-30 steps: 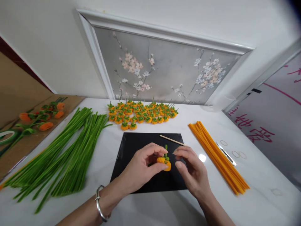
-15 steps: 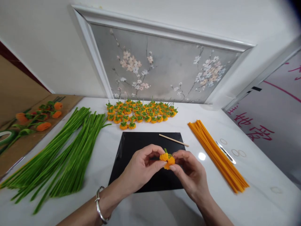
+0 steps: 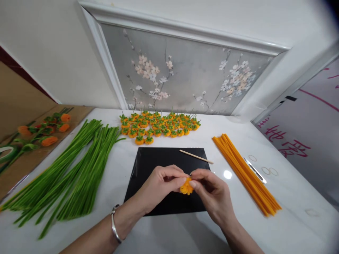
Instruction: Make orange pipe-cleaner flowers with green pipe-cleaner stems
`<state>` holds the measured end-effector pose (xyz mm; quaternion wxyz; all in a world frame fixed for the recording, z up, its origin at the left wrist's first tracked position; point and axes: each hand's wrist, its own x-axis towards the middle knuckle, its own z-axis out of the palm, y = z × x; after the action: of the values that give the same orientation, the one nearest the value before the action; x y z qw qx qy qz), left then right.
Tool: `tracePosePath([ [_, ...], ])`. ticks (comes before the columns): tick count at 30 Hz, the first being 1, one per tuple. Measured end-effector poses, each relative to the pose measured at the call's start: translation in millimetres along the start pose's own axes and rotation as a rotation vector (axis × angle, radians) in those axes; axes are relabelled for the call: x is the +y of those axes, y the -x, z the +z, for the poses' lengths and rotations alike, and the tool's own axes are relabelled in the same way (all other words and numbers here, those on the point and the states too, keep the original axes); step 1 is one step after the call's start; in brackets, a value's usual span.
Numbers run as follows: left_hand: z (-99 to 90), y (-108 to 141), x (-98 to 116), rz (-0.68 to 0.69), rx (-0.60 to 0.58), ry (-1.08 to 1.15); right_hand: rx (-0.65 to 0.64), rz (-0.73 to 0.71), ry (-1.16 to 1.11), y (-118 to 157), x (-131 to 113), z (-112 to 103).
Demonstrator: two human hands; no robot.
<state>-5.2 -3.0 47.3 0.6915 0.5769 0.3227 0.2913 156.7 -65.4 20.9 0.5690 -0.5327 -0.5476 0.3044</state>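
Over the glossy black mat (image 3: 159,157), left hand (image 3: 159,187) and right hand (image 3: 215,194) pinch a ruffled, seemingly fuzzy orange flower (image 3: 186,188); slim stems (image 3: 82,180) lie left.

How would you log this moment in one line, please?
left hand: pinching orange piece; right hand: pinching same piece; black mat: beneath both hands

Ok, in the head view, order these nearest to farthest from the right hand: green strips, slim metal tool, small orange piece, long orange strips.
From the right hand:
1. Small orange piece: at its fingertips.
2. Long orange strips: to its right.
3. Slim metal tool: right, just beyond those strips.
4. Green strips: far left.
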Motion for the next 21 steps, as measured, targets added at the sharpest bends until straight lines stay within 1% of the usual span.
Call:
tracePosePath([
  [1, 0.0, -1, -1, -0.035, -0.002, 0.048, -0.024, 0.01, 0.0, -1, 0, 1],
  [3, 0.6, -2, -3, -0.073, 0.038, 0.125, -0.096, -0.005, 0.016, -3, -1, 1],
  [5, 1.7, -2, -4, -0.056, 0.108, 0.149, -0.136, -0.022, 0.049, -5, -2, 0],
  [7, 3.1, -2, -5, 0.008, 0.145, 0.109, -0.112, -0.011, 0.073, -6, -3, -1],
  [11, 6.0, 0, -6, 0.132, 0.052, -0.053, -0.017, 0.007, 0.06, -5, -3, -1],
  [12, 6.6, 1, -6, 0.162, 0.045, -0.097, 0.0, 0.0, 0.049, -5, -2, -1],
  [13, 7.1, 2, -7, 0.196, 0.06, -0.148, 0.01, -0.007, 0.035, -4, -2, 0],
  [15, 7.7, 3, -9, 0.255, 0.131, -0.255, 0.019, -0.016, 0.002, -4, -2, 2],
  [17, 7.6, 3, -11, 0.266, 0.193, -0.319, 0.02, -0.015, -0.032, -4, -2, 4],
  [18, 7.2, 2, -12, 0.251, 0.205, -0.321, 0.018, -0.01, -0.04, -5, -2, 5],
  [21, 5.5, 1, -11, 0.189, 0.176, -0.252, -0.017, 0.01, -0.029, -6, -1, 1],
])
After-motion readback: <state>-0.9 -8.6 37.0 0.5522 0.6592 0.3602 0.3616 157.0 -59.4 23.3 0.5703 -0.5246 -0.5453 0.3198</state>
